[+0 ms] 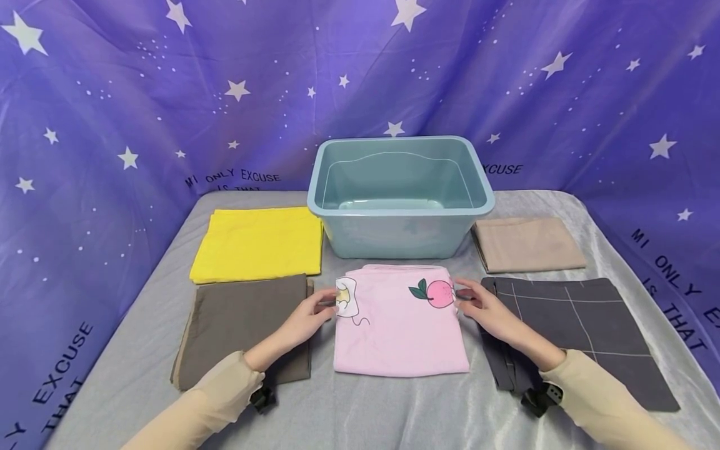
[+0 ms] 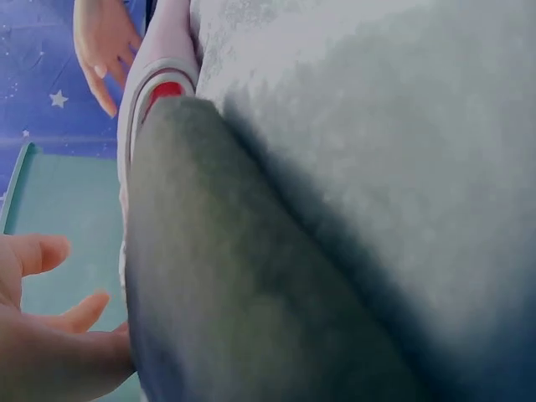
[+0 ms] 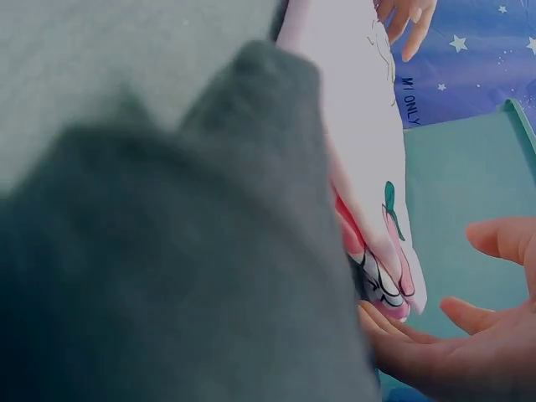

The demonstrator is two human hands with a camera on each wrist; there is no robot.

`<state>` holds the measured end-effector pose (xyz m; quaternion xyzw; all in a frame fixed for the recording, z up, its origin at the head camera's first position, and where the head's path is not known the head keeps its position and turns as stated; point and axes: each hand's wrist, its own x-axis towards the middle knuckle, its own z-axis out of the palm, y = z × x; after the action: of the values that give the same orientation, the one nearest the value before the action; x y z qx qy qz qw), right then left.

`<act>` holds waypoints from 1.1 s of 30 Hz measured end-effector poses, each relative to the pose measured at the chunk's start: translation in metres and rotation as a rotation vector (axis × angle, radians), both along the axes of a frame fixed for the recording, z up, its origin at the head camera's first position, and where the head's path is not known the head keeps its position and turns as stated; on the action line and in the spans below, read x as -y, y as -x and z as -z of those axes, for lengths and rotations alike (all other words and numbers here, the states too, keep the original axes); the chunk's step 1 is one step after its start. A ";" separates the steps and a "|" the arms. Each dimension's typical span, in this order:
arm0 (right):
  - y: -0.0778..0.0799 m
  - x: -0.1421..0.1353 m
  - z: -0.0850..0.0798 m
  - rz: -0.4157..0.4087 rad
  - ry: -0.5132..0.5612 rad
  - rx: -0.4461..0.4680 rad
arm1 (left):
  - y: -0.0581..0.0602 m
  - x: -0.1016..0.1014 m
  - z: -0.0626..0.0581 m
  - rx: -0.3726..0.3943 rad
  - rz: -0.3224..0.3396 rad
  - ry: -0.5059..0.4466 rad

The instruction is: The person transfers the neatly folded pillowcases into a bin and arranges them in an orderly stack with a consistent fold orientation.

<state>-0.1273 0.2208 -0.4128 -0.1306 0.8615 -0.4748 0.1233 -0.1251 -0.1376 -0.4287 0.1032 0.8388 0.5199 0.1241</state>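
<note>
Lying printed end toward the tub point(image 1: 396, 237), long axis unclear, pink cloth point(image 1: 399, 340) separates loose-fingered, empty hands point(image 1: 304, 322) point(image 1: 494, 312).

Just beside the right hand point(image 3: 473, 352), a folded pink cloth point(image 3: 356, 92) is seen; behind the hand, a teal tub point(image 3: 461, 184) is partly covered.

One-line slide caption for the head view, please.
A person's left grip and right grip flank a folded, fruit-printed pink cloth in front of a blue-green tub.
</note>
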 end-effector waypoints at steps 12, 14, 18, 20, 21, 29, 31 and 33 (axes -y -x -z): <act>-0.003 0.001 0.005 -0.011 0.072 0.032 | 0.001 -0.009 0.007 0.056 -0.069 -0.015; -0.003 0.001 0.005 -0.015 0.093 0.048 | 0.001 -0.010 0.008 0.069 -0.073 -0.035; -0.003 0.002 0.007 -0.009 0.141 0.084 | 0.003 -0.011 0.008 0.141 -0.080 -0.123; -0.003 0.002 0.007 -0.002 0.154 0.101 | 0.004 -0.011 0.007 0.205 -0.097 -0.174; -0.003 0.003 0.008 0.004 0.156 0.109 | 0.005 -0.011 0.006 0.244 -0.099 -0.205; -0.002 0.004 0.009 0.020 0.214 0.153 | 0.006 -0.015 0.006 0.403 -0.087 -0.314; -0.002 0.005 0.011 0.020 0.225 0.166 | 0.006 -0.016 0.007 0.416 -0.092 -0.313; -0.001 0.005 0.012 0.024 0.229 0.185 | 0.007 -0.018 0.008 0.426 -0.100 -0.312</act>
<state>-0.1261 0.2154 -0.4246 -0.0894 0.7882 -0.5814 0.1807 -0.1316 -0.1201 -0.4367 -0.0320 0.7075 0.6585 0.2546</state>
